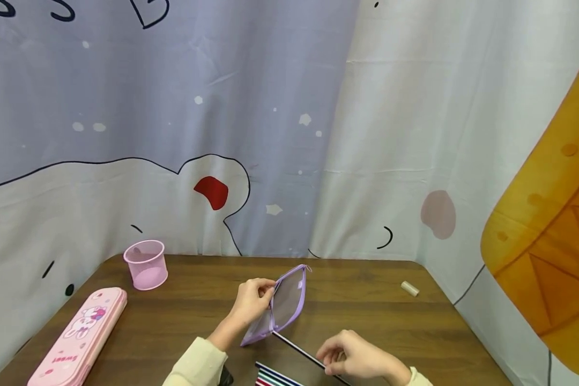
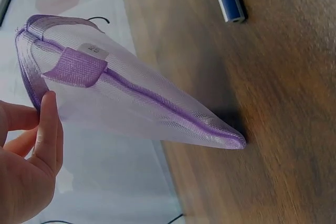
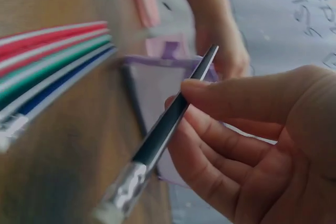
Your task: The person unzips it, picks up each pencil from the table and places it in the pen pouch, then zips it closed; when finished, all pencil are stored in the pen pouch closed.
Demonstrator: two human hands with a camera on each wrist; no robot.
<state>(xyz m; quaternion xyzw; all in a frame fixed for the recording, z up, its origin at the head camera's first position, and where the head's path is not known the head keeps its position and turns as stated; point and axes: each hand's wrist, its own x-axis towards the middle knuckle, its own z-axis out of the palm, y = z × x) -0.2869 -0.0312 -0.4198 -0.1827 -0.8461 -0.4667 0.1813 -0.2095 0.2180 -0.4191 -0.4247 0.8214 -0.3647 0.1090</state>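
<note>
Head view — pencil aslant, toward pouch

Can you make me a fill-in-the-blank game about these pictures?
1. The left hand pinches the edge of a mesh pouch trimmed in ____.
2. The right hand holds exactly ____ pencil.
3. In the head view, the cup stands on the ____ side of the table.
4. The pencil case is ____ in colour.

Missing words: purple; one; left; pink.
</note>
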